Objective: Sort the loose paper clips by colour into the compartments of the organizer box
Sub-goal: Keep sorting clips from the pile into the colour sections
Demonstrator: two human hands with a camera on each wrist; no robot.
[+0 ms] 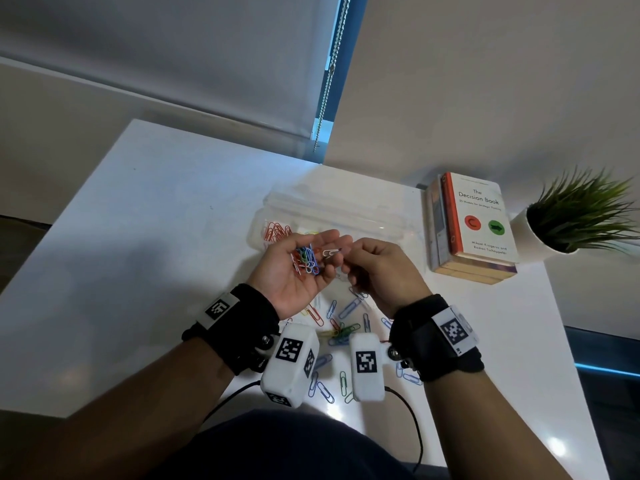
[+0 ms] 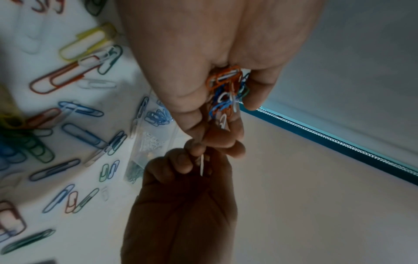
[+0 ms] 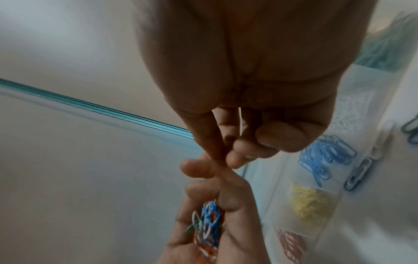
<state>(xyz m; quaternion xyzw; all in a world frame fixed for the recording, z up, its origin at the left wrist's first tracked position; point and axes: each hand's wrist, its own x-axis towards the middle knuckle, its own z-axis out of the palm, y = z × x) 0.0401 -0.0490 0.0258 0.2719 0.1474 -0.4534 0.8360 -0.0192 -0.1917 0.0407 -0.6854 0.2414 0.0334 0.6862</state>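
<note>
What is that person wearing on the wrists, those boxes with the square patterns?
Each bare forearm carries a wide black fabric wrist strap bearing a white tag printed with a black square code. A rounded white plastic camera box, with similar codes on its faces, is bolted to each strap under the wrist, and a thin black cable trails from each box. No sleeves or gloves show.

My left hand [image 1: 300, 268] is palm up, fingers cupped around a handful of clips. My right hand [image 1: 375, 271] sits just beside it, fingers curled, thumb and forefinger pinching one white clip [image 1: 330, 252].
</note>
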